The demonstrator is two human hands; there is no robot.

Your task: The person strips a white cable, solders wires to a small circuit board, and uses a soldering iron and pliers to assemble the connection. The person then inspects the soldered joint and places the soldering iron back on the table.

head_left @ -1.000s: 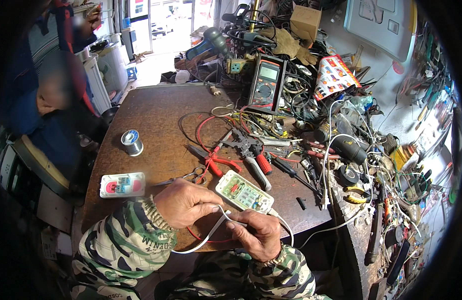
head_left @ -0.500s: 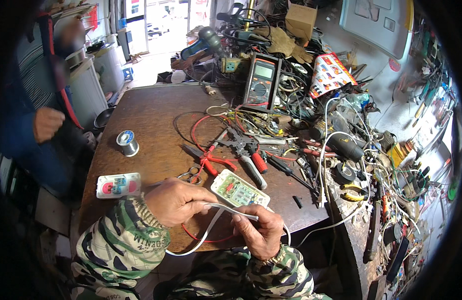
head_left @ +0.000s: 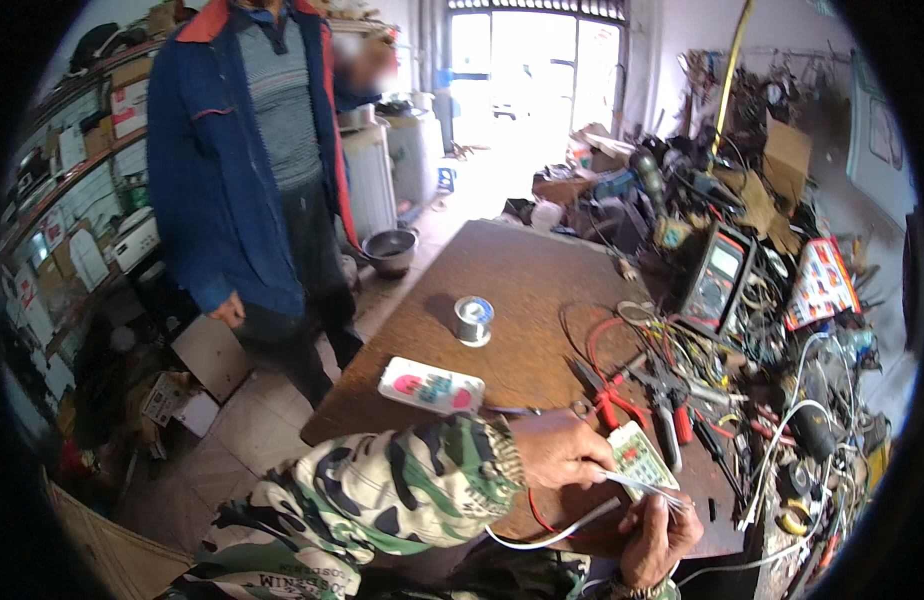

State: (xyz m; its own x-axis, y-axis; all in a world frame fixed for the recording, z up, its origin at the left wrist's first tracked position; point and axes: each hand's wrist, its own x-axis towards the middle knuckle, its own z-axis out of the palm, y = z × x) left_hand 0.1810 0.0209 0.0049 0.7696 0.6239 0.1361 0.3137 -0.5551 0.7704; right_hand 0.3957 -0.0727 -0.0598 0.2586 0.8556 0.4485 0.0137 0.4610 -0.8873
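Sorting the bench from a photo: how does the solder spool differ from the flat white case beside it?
The solder spool is round, silvery and stands on end; the white case is flat, oblong and has red and green markings. The spool sits farther up the table, the case nearer the left hand. Both lie untouched on the brown top.

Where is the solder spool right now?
In the head view, the solder spool stands alone on the brown table, left of the wire clutter and beyond the white case.

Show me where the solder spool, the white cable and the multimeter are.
solder spool [head_left: 474, 320], head view, on its round top face.
white cable [head_left: 562, 533], head view, on its curve between the hands.
multimeter [head_left: 717, 275], head view, on its screen.
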